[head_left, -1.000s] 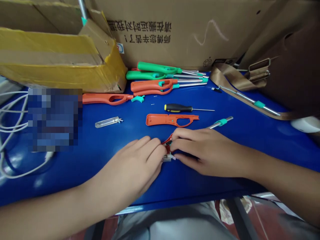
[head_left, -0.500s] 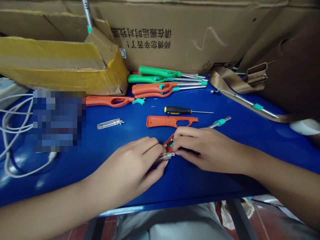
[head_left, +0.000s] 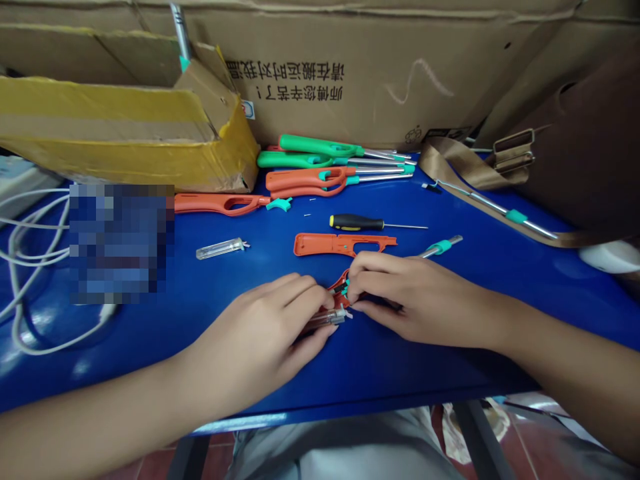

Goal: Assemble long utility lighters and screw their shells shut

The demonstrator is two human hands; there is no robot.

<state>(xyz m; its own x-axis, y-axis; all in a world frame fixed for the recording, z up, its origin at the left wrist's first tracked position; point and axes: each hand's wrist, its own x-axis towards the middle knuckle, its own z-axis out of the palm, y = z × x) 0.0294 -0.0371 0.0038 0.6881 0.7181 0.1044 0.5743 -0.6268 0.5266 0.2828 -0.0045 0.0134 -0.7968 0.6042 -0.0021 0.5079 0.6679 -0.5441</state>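
Note:
Both hands meet at the middle of the blue table (head_left: 450, 360). My left hand (head_left: 273, 330) is closed around a clear fuel tube (head_left: 333, 317), whose metal tip pokes out to the right. My right hand (head_left: 407, 297) pinches an orange lighter body (head_left: 341, 283); most of that body is hidden under the fingers. Its metal nozzle with a teal collar (head_left: 440, 247) sticks out past the right hand. An open orange lighter shell half (head_left: 345, 243) lies just beyond the hands, and a black-handled screwdriver (head_left: 367, 223) lies behind it.
A second clear fuel tube (head_left: 223, 248) lies to the left. Another orange shell (head_left: 220, 203) and a teal trigger piece (head_left: 280, 204) lie by a yellow-taped carton (head_left: 125, 133). Several green and orange lighters (head_left: 325, 163) lie at the back. White cables (head_left: 30, 267) lie left; a brown strap (head_left: 470, 170) lies right.
My left hand has drawn the clear tube out from the orange body, so more of the tube shows. The camera view has shifted slightly.

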